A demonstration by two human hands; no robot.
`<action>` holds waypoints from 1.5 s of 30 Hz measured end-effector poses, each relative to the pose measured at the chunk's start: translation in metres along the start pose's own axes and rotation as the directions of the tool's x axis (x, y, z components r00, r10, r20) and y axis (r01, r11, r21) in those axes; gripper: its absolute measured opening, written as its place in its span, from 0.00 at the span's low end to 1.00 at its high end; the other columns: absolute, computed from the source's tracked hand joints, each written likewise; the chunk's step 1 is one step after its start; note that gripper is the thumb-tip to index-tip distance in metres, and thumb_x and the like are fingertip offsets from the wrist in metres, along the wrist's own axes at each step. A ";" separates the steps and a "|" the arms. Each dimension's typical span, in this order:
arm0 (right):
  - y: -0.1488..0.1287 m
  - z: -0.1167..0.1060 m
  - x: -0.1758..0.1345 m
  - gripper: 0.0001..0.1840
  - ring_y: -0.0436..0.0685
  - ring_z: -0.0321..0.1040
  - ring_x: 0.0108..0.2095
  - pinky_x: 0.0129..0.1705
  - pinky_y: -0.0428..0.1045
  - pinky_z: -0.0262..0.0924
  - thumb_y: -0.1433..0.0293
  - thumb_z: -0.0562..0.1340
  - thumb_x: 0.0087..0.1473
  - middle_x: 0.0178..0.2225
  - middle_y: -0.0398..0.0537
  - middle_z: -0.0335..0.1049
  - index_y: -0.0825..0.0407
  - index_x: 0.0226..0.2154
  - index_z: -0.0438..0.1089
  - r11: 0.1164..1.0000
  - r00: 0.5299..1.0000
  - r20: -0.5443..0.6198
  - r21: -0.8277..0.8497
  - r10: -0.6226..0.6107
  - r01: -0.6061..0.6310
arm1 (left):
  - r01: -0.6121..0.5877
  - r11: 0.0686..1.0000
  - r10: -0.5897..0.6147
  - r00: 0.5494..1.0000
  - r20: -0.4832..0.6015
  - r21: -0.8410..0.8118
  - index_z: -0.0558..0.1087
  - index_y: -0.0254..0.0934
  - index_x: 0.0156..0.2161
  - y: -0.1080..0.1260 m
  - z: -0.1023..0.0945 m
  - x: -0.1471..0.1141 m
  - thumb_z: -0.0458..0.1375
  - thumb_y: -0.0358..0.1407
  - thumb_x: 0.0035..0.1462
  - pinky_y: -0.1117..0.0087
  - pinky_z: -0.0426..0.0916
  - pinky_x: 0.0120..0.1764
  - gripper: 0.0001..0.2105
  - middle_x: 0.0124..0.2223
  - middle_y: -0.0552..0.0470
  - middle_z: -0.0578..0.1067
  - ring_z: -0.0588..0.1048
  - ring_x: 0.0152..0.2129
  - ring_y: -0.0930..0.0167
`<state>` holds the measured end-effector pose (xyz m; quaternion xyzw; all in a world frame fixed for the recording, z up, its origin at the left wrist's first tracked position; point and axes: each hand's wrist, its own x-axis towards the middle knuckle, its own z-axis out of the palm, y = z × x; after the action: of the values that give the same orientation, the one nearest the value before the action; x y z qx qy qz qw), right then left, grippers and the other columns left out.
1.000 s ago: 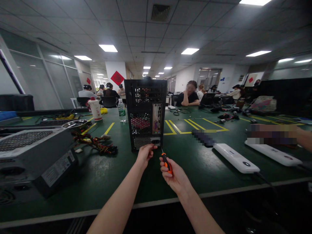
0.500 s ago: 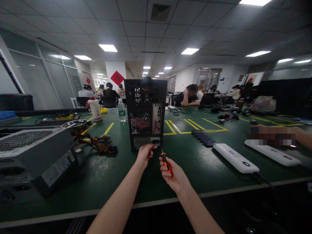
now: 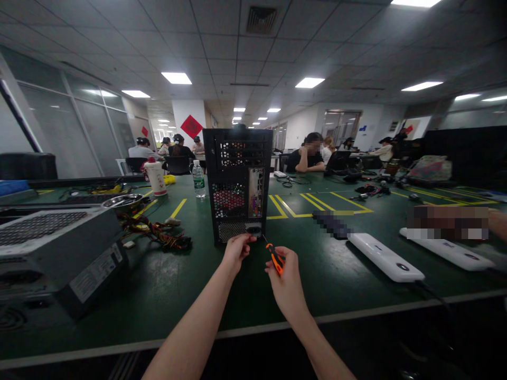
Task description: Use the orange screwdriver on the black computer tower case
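Observation:
A black computer case (image 3: 240,174) stands upright on the green table (image 3: 174,295), its back panel facing me. At its bottom edge, by the power socket, my left hand (image 3: 236,252) has its thumb and fingertips pinched together; whatever lies between them is too small to make out. My right hand (image 3: 285,272) is closed around the orange and black handle of a screwdriver (image 3: 275,259). The thin shaft points up and left toward the case's lower right corner. Whether the tip touches the case, I cannot tell.
Power supply units (image 3: 59,258) stand at the left, beside bundled cables (image 3: 158,235). A water bottle (image 3: 198,180) and a white cup (image 3: 156,178) stand behind. To the right lie white power banks (image 3: 384,257) and a partly blurred dark object (image 3: 332,224). Several people sit farther back.
My right hand has turned and shifted slightly right, tilting the screwdriver more to the side. My left hand stays almost in place. Another person's hand at the far right has drawn back a little.

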<state>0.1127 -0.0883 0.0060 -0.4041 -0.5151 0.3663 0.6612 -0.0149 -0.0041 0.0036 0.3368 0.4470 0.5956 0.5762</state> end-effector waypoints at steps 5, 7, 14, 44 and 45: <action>-0.015 -0.005 0.003 0.09 0.52 0.59 0.33 0.32 0.46 0.54 0.71 0.59 0.44 0.34 0.45 0.59 0.46 0.33 0.66 0.948 0.984 0.076 -0.266 -0.163 0.177 | 0.001 1.000 -0.001 1.000 -0.011 0.009 0.69 0.29 0.34 0.001 0.001 -0.001 0.55 0.32 0.41 0.79 0.47 0.14 0.11 0.30 0.44 0.73 0.58 0.11 0.83; -0.015 -0.007 0.006 0.08 0.52 0.58 0.31 0.29 0.45 0.51 0.69 0.59 0.45 0.33 0.45 0.59 0.46 0.33 0.66 0.919 0.983 0.071 -0.349 -0.170 0.184 | -0.004 1.000 0.005 1.000 -0.012 0.014 0.69 0.29 0.34 0.001 0.001 -0.001 0.55 0.32 0.41 0.79 0.47 0.13 0.11 0.31 0.44 0.73 0.58 0.11 0.83; -0.008 -0.011 0.009 0.09 0.52 0.58 0.28 0.27 0.45 0.48 0.63 0.57 0.47 0.31 0.45 0.62 0.47 0.33 0.63 0.868 0.989 0.035 -0.476 -0.142 0.141 | -0.025 0.999 0.025 1.000 -0.001 0.023 0.68 0.29 0.35 -0.002 -0.001 0.001 0.55 0.33 0.42 0.79 0.49 0.14 0.12 0.31 0.44 0.73 0.59 0.12 0.83; -0.002 -0.009 0.005 0.09 0.52 0.64 0.31 0.30 0.46 0.58 0.67 0.47 0.53 0.32 0.48 0.63 0.54 0.37 0.57 0.440 0.906 0.262 -0.806 -0.332 0.395 | -0.135 0.979 0.144 0.989 -0.045 0.156 0.65 0.28 0.38 -0.003 0.001 -0.003 0.50 0.30 0.43 0.79 0.50 0.13 0.13 0.35 0.42 0.73 0.60 0.10 0.83; -0.002 -0.010 0.005 0.10 0.52 0.65 0.30 0.29 0.46 0.58 0.66 0.47 0.54 0.31 0.48 0.63 0.53 0.36 0.57 0.443 0.911 0.252 -0.811 -0.325 0.382 | -0.139 0.978 0.148 0.988 -0.046 0.154 0.65 0.28 0.38 -0.003 0.001 -0.003 0.50 0.30 0.44 0.79 0.49 0.13 0.13 0.35 0.42 0.73 0.60 0.10 0.83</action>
<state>0.1234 -0.0858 0.0081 -0.5455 -0.7185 -0.0648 0.4266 -0.0121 -0.0076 0.0015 0.3936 0.4815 0.6096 0.4915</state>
